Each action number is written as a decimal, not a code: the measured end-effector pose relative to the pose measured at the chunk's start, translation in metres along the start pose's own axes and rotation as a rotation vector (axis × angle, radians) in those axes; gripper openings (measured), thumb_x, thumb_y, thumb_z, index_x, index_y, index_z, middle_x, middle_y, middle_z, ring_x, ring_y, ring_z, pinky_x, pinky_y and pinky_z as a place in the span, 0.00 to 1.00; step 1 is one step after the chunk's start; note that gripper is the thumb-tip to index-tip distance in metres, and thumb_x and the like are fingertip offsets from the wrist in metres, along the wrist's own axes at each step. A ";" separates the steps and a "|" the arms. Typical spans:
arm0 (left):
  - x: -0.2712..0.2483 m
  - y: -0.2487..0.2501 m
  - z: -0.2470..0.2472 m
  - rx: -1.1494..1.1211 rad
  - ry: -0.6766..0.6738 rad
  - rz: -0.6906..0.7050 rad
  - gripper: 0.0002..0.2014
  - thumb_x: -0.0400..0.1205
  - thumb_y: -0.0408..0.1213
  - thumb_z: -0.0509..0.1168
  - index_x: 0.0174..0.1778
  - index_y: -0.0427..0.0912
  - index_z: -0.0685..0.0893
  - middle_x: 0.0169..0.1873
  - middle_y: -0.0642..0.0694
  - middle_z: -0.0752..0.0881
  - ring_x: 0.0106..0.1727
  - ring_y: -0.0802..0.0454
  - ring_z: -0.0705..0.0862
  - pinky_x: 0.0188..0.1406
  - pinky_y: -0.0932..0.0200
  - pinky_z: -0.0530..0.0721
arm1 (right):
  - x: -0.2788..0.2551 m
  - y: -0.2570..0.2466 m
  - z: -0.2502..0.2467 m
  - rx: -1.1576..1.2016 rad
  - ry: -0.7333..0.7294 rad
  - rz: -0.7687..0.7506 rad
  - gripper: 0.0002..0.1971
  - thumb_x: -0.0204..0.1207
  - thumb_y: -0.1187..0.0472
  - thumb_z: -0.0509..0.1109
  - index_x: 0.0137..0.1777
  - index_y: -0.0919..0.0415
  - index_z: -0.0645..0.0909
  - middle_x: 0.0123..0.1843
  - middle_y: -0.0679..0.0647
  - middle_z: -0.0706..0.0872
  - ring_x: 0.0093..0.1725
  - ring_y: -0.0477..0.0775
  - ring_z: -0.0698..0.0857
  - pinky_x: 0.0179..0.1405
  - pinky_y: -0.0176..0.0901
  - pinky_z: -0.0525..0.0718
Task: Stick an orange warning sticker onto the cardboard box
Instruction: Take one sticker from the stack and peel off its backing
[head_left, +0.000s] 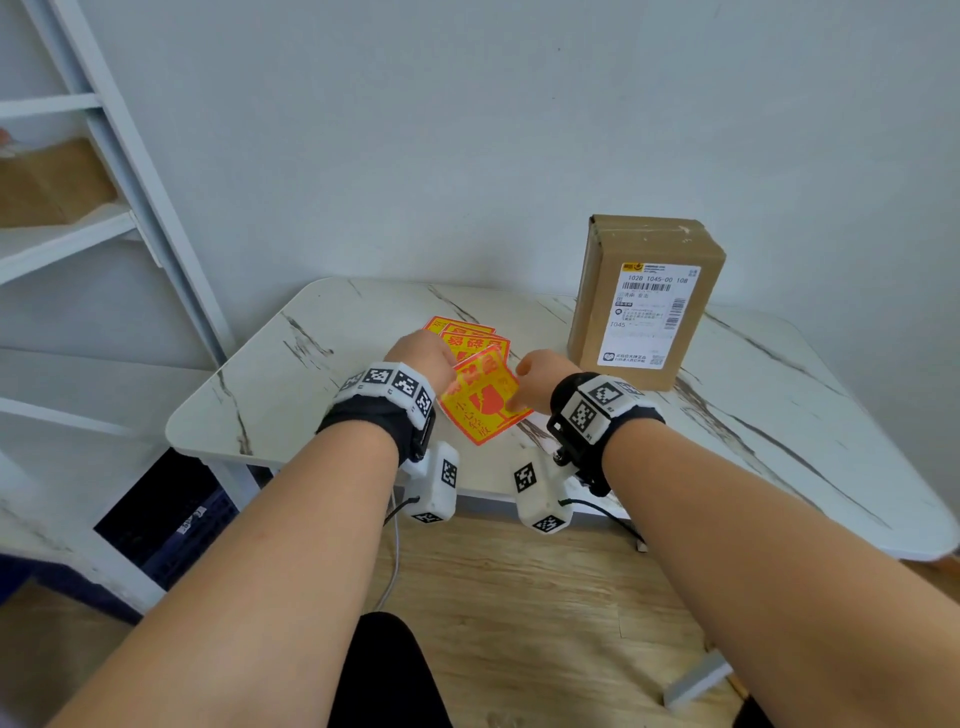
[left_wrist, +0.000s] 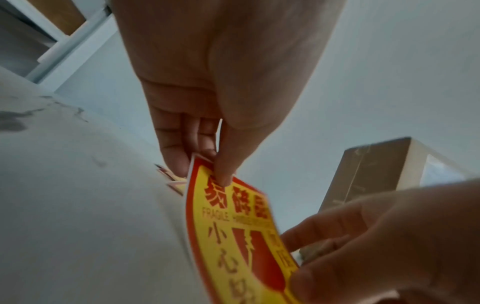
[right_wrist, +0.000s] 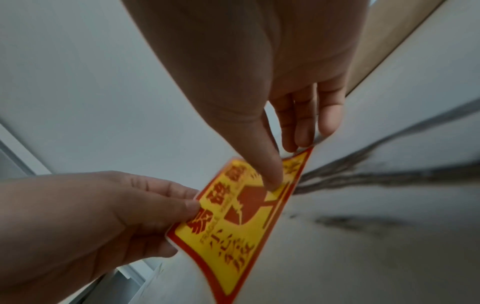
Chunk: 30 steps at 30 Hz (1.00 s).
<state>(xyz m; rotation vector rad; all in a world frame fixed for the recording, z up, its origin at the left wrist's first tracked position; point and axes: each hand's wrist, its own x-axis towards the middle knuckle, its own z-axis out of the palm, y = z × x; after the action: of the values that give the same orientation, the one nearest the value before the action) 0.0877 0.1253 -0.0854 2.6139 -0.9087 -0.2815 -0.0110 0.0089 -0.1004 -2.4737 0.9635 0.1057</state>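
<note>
The head view is evenly and brightly lit by soft, diffuse light; only faint shadows are cast on the marble table (head_left: 779, 415) beside the cardboard box (head_left: 644, 306). Straight lines are bent toward the frame edges, most clearly at the shelving (head_left: 119, 156) at upper left. Both wrist views are dimmer and softer: the palms at the top of each frame are shaded, the sticker (left_wrist: 233, 236) print is smeared by blur, and the background is out of focus.

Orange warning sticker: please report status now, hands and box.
Left hand and right hand both pinch the orange-and-yellow fragile sticker above the table. Brown cardboard box stands upright, unstickered. Nothing between them.
</note>
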 end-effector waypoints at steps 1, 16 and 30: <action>-0.001 0.001 -0.002 -0.090 0.018 -0.003 0.12 0.80 0.33 0.67 0.58 0.41 0.89 0.63 0.41 0.87 0.63 0.42 0.85 0.64 0.49 0.84 | -0.001 0.001 -0.001 0.031 0.009 -0.007 0.18 0.75 0.58 0.75 0.62 0.64 0.83 0.59 0.59 0.88 0.58 0.59 0.87 0.58 0.50 0.86; -0.034 0.043 -0.005 -0.674 -0.043 0.110 0.08 0.77 0.40 0.72 0.50 0.44 0.89 0.32 0.51 0.85 0.33 0.57 0.81 0.33 0.67 0.85 | -0.065 0.035 -0.028 0.315 0.210 -0.063 0.15 0.80 0.72 0.53 0.53 0.58 0.80 0.46 0.57 0.82 0.44 0.58 0.80 0.30 0.39 0.73; -0.063 0.076 0.049 -0.962 -0.197 -0.048 0.03 0.78 0.21 0.65 0.44 0.32 0.81 0.31 0.36 0.83 0.22 0.49 0.85 0.23 0.60 0.88 | -0.084 0.097 -0.017 0.243 0.554 0.002 0.27 0.73 0.68 0.67 0.73 0.54 0.74 0.72 0.60 0.73 0.71 0.63 0.72 0.68 0.57 0.78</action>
<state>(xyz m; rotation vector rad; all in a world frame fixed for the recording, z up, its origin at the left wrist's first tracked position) -0.0183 0.0965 -0.0954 1.7272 -0.5510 -0.7755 -0.1396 -0.0091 -0.1046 -2.3094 1.1133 -0.6881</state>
